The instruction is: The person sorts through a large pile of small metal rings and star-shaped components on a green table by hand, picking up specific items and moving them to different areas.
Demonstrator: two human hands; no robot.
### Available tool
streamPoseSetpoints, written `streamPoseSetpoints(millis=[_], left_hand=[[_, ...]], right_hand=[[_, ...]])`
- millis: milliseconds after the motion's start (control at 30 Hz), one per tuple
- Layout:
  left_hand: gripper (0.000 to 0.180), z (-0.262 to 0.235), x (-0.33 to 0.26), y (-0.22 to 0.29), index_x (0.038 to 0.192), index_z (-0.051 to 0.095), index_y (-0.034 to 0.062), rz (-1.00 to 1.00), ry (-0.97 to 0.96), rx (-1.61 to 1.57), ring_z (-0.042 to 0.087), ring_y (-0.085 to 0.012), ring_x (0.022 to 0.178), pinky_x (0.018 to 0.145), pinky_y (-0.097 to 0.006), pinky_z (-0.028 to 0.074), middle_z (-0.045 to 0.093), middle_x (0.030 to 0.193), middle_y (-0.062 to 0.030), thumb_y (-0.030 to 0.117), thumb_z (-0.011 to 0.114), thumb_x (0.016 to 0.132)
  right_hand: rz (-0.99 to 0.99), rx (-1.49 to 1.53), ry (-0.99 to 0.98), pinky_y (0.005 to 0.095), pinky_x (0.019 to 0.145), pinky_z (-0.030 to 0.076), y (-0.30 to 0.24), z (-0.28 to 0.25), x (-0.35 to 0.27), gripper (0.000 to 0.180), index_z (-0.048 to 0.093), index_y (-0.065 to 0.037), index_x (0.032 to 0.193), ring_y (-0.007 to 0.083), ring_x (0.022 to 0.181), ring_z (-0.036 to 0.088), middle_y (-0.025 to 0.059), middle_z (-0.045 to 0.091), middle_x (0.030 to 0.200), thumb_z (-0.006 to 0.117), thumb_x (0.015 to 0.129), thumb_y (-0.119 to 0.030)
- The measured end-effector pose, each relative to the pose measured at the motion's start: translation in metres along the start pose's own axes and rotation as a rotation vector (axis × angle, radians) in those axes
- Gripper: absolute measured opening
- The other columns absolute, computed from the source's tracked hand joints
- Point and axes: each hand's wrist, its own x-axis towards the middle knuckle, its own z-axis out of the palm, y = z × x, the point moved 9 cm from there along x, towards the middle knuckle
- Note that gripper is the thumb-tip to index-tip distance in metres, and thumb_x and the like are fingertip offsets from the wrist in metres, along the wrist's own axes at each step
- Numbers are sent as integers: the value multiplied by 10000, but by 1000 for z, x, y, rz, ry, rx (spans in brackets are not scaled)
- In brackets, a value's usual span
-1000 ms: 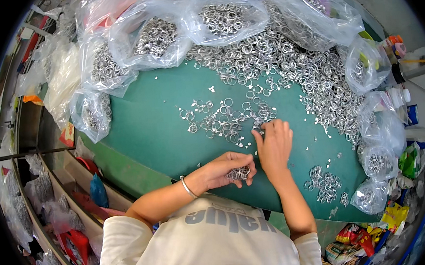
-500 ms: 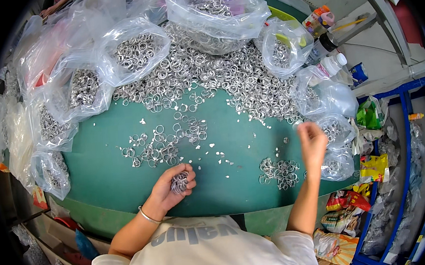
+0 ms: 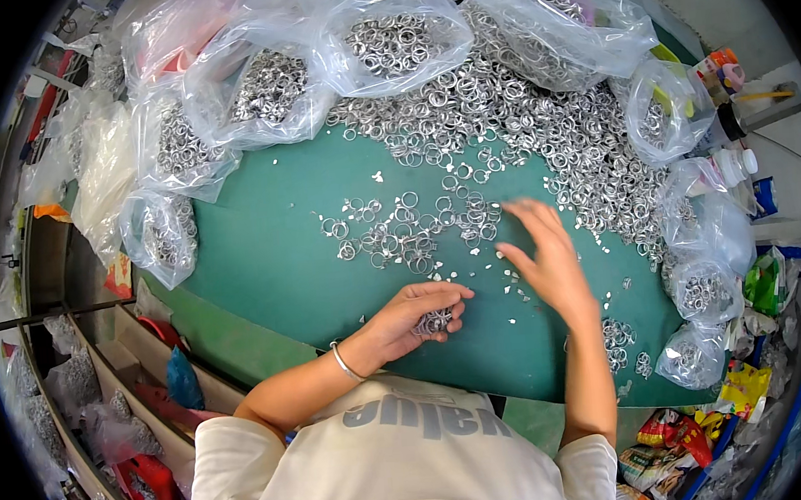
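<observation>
My left hand [image 3: 396, 323] is curled round a bunch of silver metal rings [image 3: 436, 321], low over the near part of the green table. To its right, my right hand [image 3: 553, 263] reaches over the table with thumb and fingers spread, and no ring shows in it. Its fingertips are beside the right end of a loose scatter of rings [image 3: 404, 240]. Beside my right forearm lies a smaller heap of rings [image 3: 617, 339], partly hidden by the arm. Small pale metal chips [image 3: 511, 289] are strewn between the hands.
A large pile of rings [image 3: 587, 135] spreads across the back and right of the green table [image 3: 260, 232]. Clear plastic bags of rings, one a small bag [image 3: 163, 234] at left, line the edges. Bottles [image 3: 734, 166] stand far right; bins [image 3: 148, 351] sit lower left.
The view has shifted, so the table appears further right. My right hand has moved from the right-hand bags to the middle scatter, its fingers now spread. My left hand still holds its rings.
</observation>
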Motion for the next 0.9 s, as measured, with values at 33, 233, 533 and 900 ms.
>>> streamPoseSetpoints(millis=[33,233,533,900], left_hand=[[224,-3,0,-1,1028,614,3,10,15,8,586,-151,737,551,-243,477,595,869,-64,171,560,890],[235,-6,-1,3,1072,599,-10,37,70,-28,601,-210,931,728,-302,516,603,1069,-137,117,532,885],[366,0,-1,9,1069,588,-44,22,-3,-395,541,-328,1097,960,-455,431,564,1152,-205,258,422,944],[583,13,-7,17,1249,476,-34,54,-43,-305,447,-343,1218,1018,-469,358,460,1306,-217,433,259,975]], right_hand=[[-37,-54,39,384,892,409,-8,11,9,480,533,-27,1161,329,1054,491,143,522,1152,707,719,-93],[-105,-56,59,362,816,434,-4,42,6,378,574,-18,1066,290,976,529,134,556,1074,694,707,-27],[306,316,195,248,599,446,26,14,-38,106,620,26,893,141,669,570,91,614,888,629,787,23],[222,206,269,314,704,448,-9,-1,-55,132,632,9,878,234,803,553,104,601,898,633,751,45]])
